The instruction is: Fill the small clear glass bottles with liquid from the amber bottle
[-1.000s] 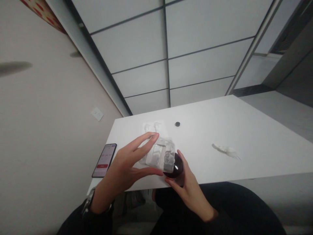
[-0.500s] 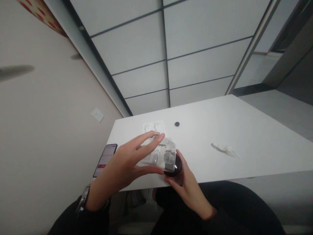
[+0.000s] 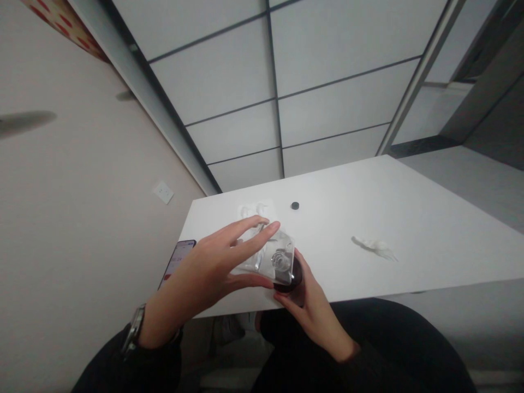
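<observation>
**Clear plastic pack held over a dark glossy ball, at the near edge of the table**

The plastic pack (image 3: 268, 256) is thin, clear and moulded. I judge it very light, springy, and easy to dent or let skid if I squeeze its middle, so the stiffer rim is the place to hold it. My left hand (image 3: 204, 278) has it that way: spread wide, thumb on the near edge at six o'clock and fingers laid flat over the top towards twelve.

The pack's right end rests against the dark ball (image 3: 291, 279), which sits just under it at four o'clock. The ball looks smooth, shiny and heavier, possibly glass, so slippery and worth a full cupped hold. My right hand (image 3: 313, 311) wraps it from below, fingers curled close around its lower half.

Both things hang just above the white table (image 3: 409, 229), near its front edge. On it a phone (image 3: 177, 261) lies at nine o'clock of the pack, a second clear wrapper (image 3: 254, 210) at eleven, a small black cap (image 3: 295, 206) at one, and a white crumpled scrap (image 3: 374, 246) well apart at three.
</observation>
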The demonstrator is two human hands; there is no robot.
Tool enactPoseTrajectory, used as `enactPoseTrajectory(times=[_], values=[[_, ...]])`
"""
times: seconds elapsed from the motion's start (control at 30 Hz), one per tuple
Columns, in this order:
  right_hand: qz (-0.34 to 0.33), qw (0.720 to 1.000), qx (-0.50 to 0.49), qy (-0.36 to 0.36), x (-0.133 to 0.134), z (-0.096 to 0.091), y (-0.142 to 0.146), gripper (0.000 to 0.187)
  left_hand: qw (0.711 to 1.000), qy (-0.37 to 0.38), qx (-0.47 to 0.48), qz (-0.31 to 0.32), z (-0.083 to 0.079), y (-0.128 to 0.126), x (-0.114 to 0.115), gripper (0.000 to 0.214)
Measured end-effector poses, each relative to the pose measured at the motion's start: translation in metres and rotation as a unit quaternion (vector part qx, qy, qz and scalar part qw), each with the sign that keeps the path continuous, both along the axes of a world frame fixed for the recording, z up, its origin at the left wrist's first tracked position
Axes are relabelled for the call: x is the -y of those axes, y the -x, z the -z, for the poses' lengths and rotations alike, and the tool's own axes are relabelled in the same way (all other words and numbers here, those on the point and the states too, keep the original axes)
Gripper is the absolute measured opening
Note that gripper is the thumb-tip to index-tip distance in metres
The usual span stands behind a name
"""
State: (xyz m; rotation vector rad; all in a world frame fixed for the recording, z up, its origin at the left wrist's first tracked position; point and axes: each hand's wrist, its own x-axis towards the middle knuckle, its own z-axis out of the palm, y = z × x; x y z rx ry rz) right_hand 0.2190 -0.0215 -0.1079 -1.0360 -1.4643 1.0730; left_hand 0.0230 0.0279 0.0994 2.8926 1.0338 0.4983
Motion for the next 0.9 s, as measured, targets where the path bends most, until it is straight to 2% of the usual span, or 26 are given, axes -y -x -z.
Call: enactPoseTrajectory(times=[0.6,0.9], values=[[0.005,1.0,0.001,-0.003,-0.001,0.007,0.001,0.093,0.999,-0.002,-0.046,0.019,-0.01,-0.007,-0.001,0.077],[0.001,1.0,-0.003,0.0,-0.001,0.002,0.001,0.09,0.996,-0.028,-0.08,0.027,-0.014,-0.012,0.0,0.077]])
